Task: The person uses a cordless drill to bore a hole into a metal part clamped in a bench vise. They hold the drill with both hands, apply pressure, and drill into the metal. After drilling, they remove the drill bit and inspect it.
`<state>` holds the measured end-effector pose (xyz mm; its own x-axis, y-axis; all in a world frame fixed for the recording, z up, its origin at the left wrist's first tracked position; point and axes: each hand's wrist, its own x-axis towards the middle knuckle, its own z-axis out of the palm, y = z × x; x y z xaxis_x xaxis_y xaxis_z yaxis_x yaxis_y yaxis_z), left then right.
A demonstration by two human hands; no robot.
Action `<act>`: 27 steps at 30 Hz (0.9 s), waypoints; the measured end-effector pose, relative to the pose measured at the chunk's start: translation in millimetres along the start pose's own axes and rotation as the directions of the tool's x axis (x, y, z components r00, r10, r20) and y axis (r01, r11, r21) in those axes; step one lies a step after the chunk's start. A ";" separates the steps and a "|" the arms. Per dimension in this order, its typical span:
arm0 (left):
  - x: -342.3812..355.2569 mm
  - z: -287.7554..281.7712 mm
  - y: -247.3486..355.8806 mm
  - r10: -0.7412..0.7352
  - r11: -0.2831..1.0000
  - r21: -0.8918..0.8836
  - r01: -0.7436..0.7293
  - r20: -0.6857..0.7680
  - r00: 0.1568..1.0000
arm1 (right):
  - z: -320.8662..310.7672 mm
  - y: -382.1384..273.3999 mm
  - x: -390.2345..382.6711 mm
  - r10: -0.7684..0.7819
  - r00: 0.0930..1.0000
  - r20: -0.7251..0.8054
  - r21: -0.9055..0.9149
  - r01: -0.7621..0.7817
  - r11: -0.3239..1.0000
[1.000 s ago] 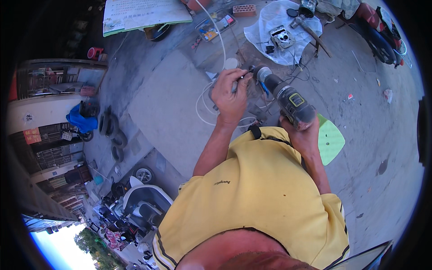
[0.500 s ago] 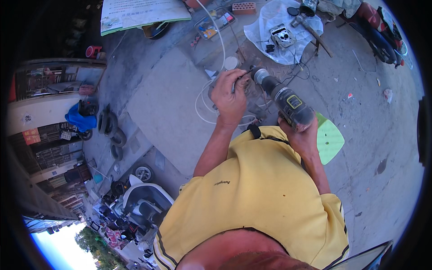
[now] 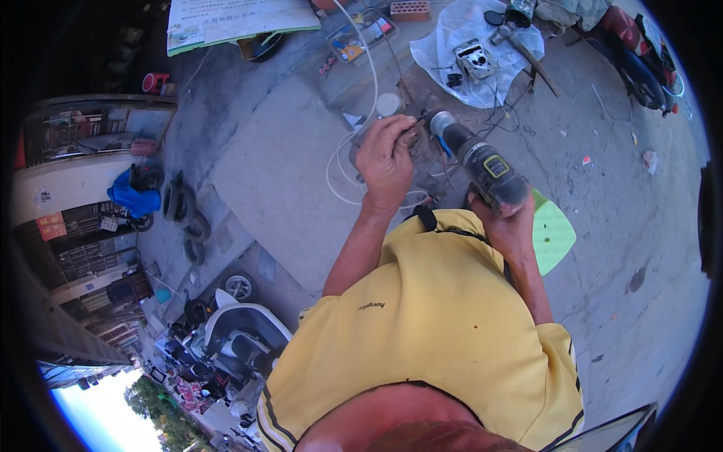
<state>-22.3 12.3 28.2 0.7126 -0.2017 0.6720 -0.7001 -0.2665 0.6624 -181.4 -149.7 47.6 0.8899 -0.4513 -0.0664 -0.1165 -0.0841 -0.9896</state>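
My right hand (image 3: 508,222) grips the handle end of a dark power drill (image 3: 489,169) with a silver collar behind its chuck. The chuck points up and left, toward my left hand (image 3: 385,162). That hand is closed in a pinch right beside the chuck. A thin dark piece shows between its fingertips and the chuck; I cannot tell whether it is a bit or a separate part. Beneath the hands lie dark metal parts, mostly hidden, and a round pale lid or can top (image 3: 388,104). A white hose (image 3: 331,177) loops on the ground left of my left hand.
Ahead, a metal engine part (image 3: 476,60) and a hammer (image 3: 527,56) lie on a white plastic sheet (image 3: 437,56). A clear tray (image 3: 361,39) and a red brick (image 3: 410,10) are near it. A green stool (image 3: 552,233) stands right. Tyres (image 3: 181,205) and a scooter (image 3: 245,335) stand left.
The drill has shifted slightly right and down, its chuck moving a little away from the left fingers. Something blue now shows beside the chuck. Both grips stay the same.
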 end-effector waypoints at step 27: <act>0.2 7.8 0.8 -0.012 1.000 0.022 0.012 0.009 1.000 | -5.9 4.5 0.0 0.041 0.998 0.052 -0.006 -0.040 0.999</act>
<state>-22.4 4.7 26.2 0.7214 -0.2073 0.6607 -0.6904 -0.2897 0.6629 -184.5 -155.2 43.9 0.9062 -0.4073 -0.1132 -0.1548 -0.0707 -0.9854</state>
